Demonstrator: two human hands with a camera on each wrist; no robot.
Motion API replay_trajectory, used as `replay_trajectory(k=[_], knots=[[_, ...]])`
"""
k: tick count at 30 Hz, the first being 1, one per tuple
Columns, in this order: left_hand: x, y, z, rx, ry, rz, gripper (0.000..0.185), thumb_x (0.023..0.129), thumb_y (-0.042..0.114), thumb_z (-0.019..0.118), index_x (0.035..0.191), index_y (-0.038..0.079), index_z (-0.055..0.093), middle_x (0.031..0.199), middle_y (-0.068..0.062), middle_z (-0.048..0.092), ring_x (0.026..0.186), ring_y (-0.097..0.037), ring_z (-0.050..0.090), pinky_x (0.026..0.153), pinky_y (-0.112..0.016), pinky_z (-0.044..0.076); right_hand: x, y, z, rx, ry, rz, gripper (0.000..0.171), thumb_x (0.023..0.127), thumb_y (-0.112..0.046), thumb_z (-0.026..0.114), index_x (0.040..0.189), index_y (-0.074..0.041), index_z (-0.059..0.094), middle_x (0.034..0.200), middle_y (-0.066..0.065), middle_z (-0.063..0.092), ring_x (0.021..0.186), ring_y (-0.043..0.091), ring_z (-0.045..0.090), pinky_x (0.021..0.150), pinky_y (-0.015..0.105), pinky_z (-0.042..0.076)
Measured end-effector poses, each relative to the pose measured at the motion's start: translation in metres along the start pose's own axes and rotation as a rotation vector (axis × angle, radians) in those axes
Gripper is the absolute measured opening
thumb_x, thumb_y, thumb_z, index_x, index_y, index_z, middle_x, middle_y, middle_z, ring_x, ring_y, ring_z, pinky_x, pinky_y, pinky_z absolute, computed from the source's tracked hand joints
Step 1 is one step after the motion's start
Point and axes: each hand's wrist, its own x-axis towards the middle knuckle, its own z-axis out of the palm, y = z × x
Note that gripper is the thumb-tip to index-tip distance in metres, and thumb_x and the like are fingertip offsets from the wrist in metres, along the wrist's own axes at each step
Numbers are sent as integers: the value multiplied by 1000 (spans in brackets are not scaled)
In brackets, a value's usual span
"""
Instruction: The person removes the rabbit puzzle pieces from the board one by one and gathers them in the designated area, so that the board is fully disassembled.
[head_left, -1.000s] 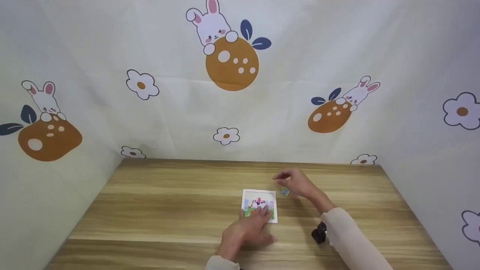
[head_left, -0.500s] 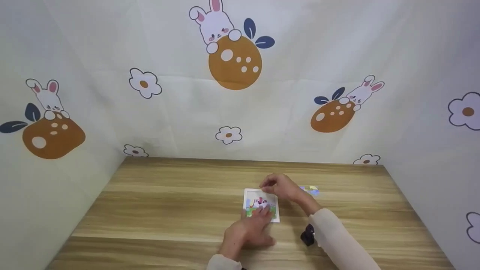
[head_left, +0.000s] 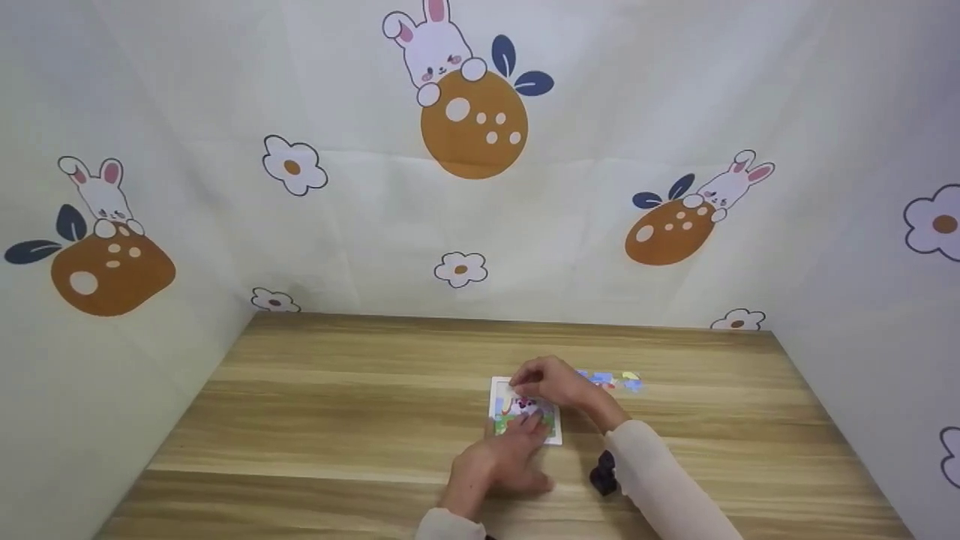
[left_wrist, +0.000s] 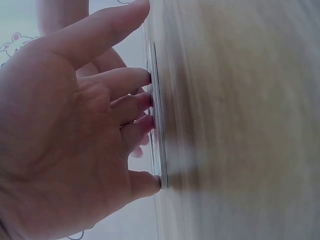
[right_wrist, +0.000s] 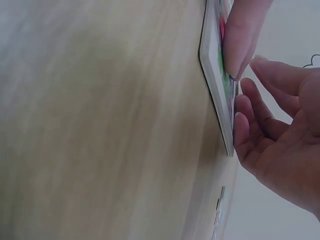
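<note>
A small white-framed jigsaw puzzle [head_left: 494, 396] lies flat on the wooden table, with a cartoon animal picture partly filled in. My left hand [head_left: 501, 459] rests its fingertips on the lower part of the picture, little finger at the left edge and thumb held away. In the left wrist view those fingertips meet the board's edge [left_wrist: 159, 117]. Over the upper left of the frame, my right hand [head_left: 556, 381] pinches with thumb and fingertips; a puzzle piece there is mostly hidden by the fingers. The right wrist view shows this hand's curled fingers right at the board [right_wrist: 216, 75].
Several loose puzzle pieces [head_left: 602, 378] lie right of the frame, partly behind the right hand. A black wrist device [head_left: 604, 474] hangs beneath the right sleeve [head_left: 664, 469]. Printed cloth [head_left: 360, 225] walls in the table [head_left: 300, 420] at the back and sides.
My right hand has moved left and slightly nearer, from beside the loose pieces to over the frame's upper left, uncovering more of those pieces. The left hand has stayed on the puzzle.
</note>
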Motion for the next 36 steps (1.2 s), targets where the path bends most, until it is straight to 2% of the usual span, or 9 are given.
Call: replay_trajectory(k=[8, 13, 21, 27, 34, 36], knots=[[0, 0, 0, -40, -11, -8, 85, 87, 42, 71, 158, 16, 32, 169, -2, 21, 157, -21, 16, 127, -48, 20, 4, 3, 3, -19, -36, -31, 11, 91, -4, 69, 100, -1, 76, 95, 12, 75, 79, 10, 58, 71, 20, 48], [1, 0, -1, -39, -14, 0, 85, 87, 41, 71, 158, 16, 31, 169, -4, 21, 157, -21, 16, 127, -44, 23, 4, 1, 4, -40, -43, -49, 8, 88, -5, 73, 95, -2, 77, 93, 11, 74, 77, 11, 56, 70, 22, 47], [1, -3, -1, -56, -18, 32, 85, 88, 39, 71, 158, 14, 30, 169, -6, 21, 157, -23, 17, 126, -40, 24, 5, 2, 4, -48, -63, -75, 8, 88, 1, 71, 90, -2, 78, 92, 11, 76, 76, 9, 58, 72, 20, 49], [1, -3, -2, -58, -14, 28, 83, 88, 38, 71, 157, 14, 33, 168, -6, 23, 157, -23, 18, 126, -41, 23, 5, 3, 2, 7, -77, -67, 8, 89, 1, 70, 93, 1, 77, 94, 14, 76, 78, 8, 59, 72, 18, 50], [1, -2, -2, -22, -8, 4, 82, 87, 43, 71, 156, 18, 36, 168, -1, 23, 157, -21, 17, 125, -58, 15, 3, 4, 2, 96, -71, -21, 10, 90, -2, 70, 94, 5, 74, 92, 20, 74, 73, 7, 60, 66, 18, 48], [1, -3, -2, -30, -13, -1, 81, 87, 43, 70, 156, 18, 36, 168, 0, 23, 157, -20, 16, 126, -55, 16, 3, 5, 3, 100, -67, -18, 10, 90, -3, 71, 94, 5, 74, 91, 19, 74, 74, 7, 59, 66, 18, 49]])
